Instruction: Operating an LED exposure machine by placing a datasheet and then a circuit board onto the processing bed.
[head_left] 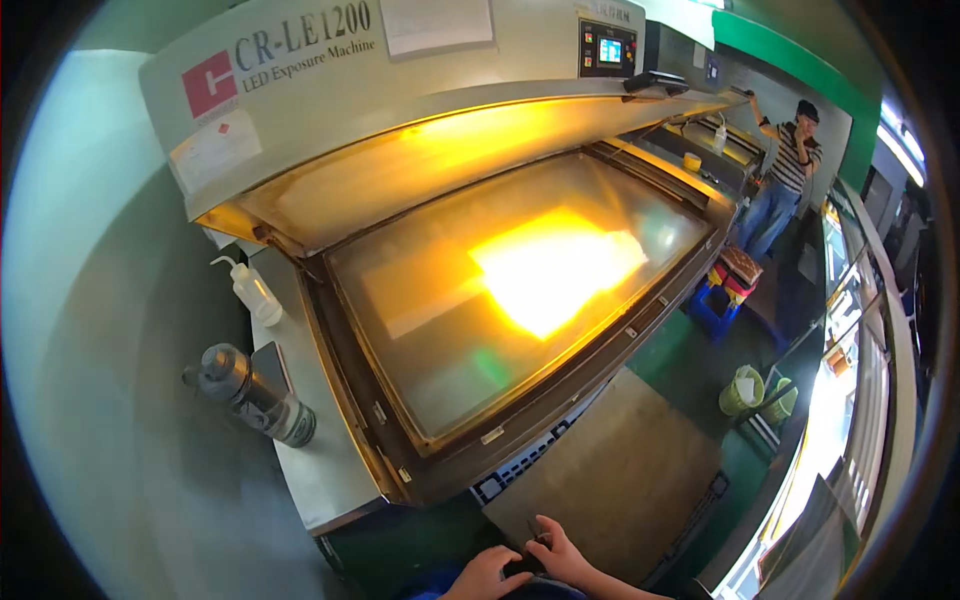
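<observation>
Low in the view, close to my body, my left hand (483, 574) and my right hand (562, 558) are close together. Between them is a small dark thing (522, 566), mostly covered by my fingers, and I cannot make out its kind. Both hands are closed around it, and a thin dark part shows by my right fingertips. Beyond my hands stands a large exposure machine with its lid (440, 135) raised. Its framed glass bed (430, 375) carries a bright yellow-white glare in the middle.
A clear drink bottle (262, 398), a dark flat device (272, 366) and a white squeeze bottle (254, 292) stand or lie on the left ledge. A brown board (620, 480) lies below the machine. At right are a blue stool (714, 308), green bins (742, 392) and a person (788, 175).
</observation>
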